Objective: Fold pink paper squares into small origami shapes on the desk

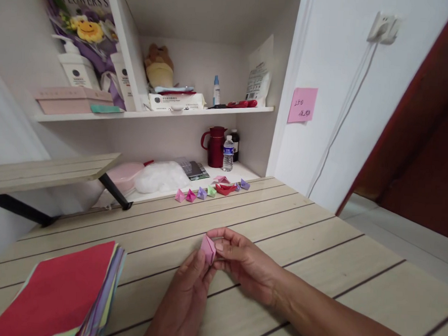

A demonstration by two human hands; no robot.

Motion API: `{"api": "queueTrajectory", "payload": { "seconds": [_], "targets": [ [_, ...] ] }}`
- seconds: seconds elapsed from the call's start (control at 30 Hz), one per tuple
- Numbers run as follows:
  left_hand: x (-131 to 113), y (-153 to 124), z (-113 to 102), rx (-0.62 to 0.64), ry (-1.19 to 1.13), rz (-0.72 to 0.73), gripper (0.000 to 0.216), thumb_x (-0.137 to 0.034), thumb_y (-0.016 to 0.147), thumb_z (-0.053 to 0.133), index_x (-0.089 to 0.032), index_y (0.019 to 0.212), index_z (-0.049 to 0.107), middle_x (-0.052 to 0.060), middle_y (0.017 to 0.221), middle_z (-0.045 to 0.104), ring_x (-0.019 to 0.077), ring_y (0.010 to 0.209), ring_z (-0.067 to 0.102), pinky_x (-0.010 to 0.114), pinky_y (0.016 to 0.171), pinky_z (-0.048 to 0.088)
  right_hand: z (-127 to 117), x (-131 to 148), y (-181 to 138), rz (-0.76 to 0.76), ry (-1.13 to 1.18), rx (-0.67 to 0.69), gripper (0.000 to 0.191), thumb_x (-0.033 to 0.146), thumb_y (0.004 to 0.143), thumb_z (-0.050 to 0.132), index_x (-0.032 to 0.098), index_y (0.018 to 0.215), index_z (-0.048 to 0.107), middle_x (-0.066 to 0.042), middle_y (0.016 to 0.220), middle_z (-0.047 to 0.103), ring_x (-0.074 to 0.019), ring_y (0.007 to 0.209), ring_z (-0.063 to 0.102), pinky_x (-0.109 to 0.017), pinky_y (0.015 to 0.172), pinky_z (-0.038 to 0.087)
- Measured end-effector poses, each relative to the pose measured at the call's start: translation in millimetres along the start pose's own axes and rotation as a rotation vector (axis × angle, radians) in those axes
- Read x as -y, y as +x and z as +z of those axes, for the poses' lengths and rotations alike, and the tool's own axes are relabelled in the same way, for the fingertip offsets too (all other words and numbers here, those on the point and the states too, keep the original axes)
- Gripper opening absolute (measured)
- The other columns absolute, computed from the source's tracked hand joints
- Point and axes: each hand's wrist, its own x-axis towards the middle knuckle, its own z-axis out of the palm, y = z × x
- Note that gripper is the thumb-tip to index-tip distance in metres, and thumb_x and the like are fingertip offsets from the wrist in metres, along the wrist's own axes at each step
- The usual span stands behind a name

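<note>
Over the middle of the wooden table [317, 241], both hands pinch a small folded pink paper piece [207, 248]. My left hand [183, 297] comes up from the bottom edge, its fingertips closed on the piece's lower left side. From the right, my right hand [242, 260] reaches in with thumb and fingers closed on the piece's right side. A stack of coloured paper sheets [64, 297], red on top, lies at the near left of the table.
A row of small folded paper shapes [202, 193] and a red folded paper boat [225, 189] sit at the table's far edge. Behind them, a shelf recess holds a red jug [214, 146], a water bottle [228, 154] and white stuffing [160, 177]. A raised wooden board [49, 170] is at left.
</note>
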Motion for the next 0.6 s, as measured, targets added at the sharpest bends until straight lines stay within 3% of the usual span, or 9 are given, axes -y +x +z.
{"api": "queueTrajectory", "payload": {
  "seconds": [0.13, 0.33, 0.5, 0.6],
  "targets": [
    [1.2, 0.9, -0.6, 0.020, 0.020, 0.001, 0.023, -0.034, 0.091, 0.061, -0.018, 0.103, 0.073, 0.008, 0.114, 0.072, 0.0178, 0.108, 0.062, 0.036, 0.105, 0.043, 0.8, 2.5, -1.1, -0.039, 0.031, -0.043, 0.047, 0.021, 0.056, 0.092, 0.016, 0.098, 0.070, 0.004, 0.066, 0.061, -0.0088, 0.064, 0.056, -0.020, 0.063, 0.042],
    [3.5, -1.1, -2.6, 0.028, 0.007, 0.024, 0.021, -0.028, 0.092, 0.060, -0.017, 0.102, 0.073, 0.008, 0.112, 0.073, 0.0170, 0.111, 0.061, 0.036, 0.107, 0.042, 1.6, 1.8, -2.1, -0.029, -0.028, -0.053, 0.037, 0.026, 0.060, 0.090, 0.016, 0.091, 0.071, 0.003, 0.068, 0.060, -0.0078, 0.062, 0.051, -0.020, 0.060, 0.040],
    [2.4, -3.7, -2.9, -0.060, -0.043, 0.006, 0.017, -0.027, 0.089, 0.065, -0.017, 0.099, 0.075, 0.006, 0.107, 0.074, 0.0159, 0.108, 0.063, 0.035, 0.107, 0.043, 0.7, 3.6, -4.6, -0.134, -0.327, -0.015, 0.025, 0.036, 0.077, 0.077, 0.019, 0.094, 0.071, -0.001, 0.078, 0.063, -0.0132, 0.073, 0.055, -0.026, 0.072, 0.045],
    [1.8, -3.5, -2.2, -0.081, -0.070, -0.001, 0.018, -0.026, 0.088, 0.066, -0.018, 0.102, 0.074, 0.006, 0.107, 0.074, 0.0156, 0.107, 0.063, 0.034, 0.106, 0.044, -1.0, 5.4, -6.2, -0.291, -0.612, -0.035, 0.020, 0.036, 0.083, 0.070, 0.022, 0.099, 0.070, -0.005, 0.104, 0.062, -0.0181, 0.091, 0.058, -0.033, 0.083, 0.046]
  ]
}}
